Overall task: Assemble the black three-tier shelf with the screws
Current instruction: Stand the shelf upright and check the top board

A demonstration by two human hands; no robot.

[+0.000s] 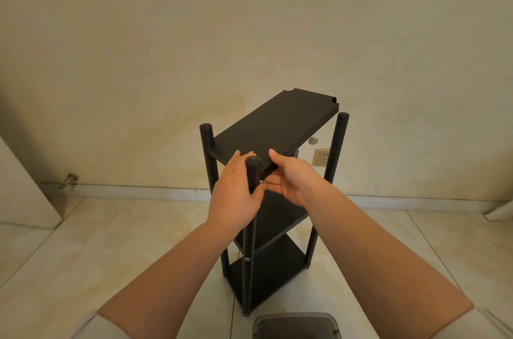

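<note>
A black shelf frame stands upright on the tiled floor, with its bottom board and middle board fixed between round black posts. The top board lies tilted: its far end is raised above the far right post. Its near end sits low between the far left post and the near post. My left hand wraps around the near post just under its cap. My right hand grips the near edge of the top board, thumb on top and fingers underneath. A silver screw head shows low on the near post.
A grey plastic container sits on the floor at the bottom edge, just in front of the shelf. The wall behind carries a socket and a small round fitting. A door stop sticks out at the left, beside a door edge.
</note>
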